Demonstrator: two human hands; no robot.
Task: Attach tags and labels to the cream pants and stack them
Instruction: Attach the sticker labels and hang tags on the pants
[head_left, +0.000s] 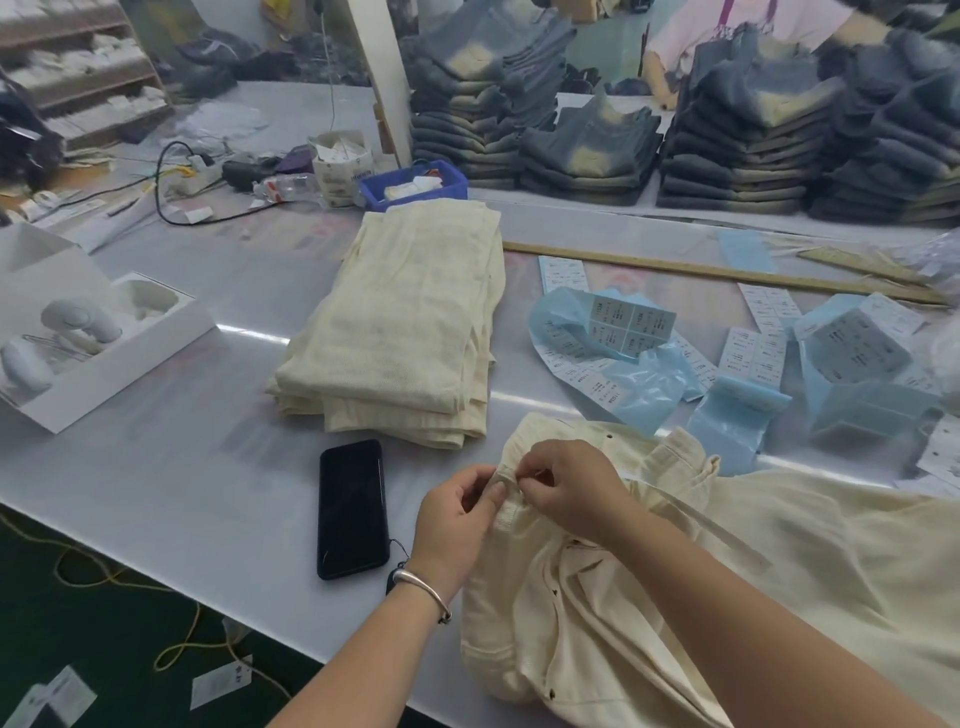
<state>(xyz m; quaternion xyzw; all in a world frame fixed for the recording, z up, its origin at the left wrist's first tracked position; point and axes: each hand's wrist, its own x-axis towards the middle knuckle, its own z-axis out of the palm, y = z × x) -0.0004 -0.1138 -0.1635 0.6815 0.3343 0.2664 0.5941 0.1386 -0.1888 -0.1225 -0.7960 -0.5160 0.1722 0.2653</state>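
— at the near table edge, what are the hands doing?
— left hand and right hand both pinch the waistband of the cream pants, fingers curled tight together.
— beside them?
— a black phone, just left.
— farther back?
— the folded cream stack, label sheets to its right, dark jeans piles beyond.

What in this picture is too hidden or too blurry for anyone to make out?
Head view only:
- Whatever the right hand and left hand pinch at the waistband of the cream pants: covered by fingertips.
- Print on the label sheets: too small.
- Pants legs: cut off by the right and bottom edges.
- Blue bin contents: blurred.
- Phone screen: dark.
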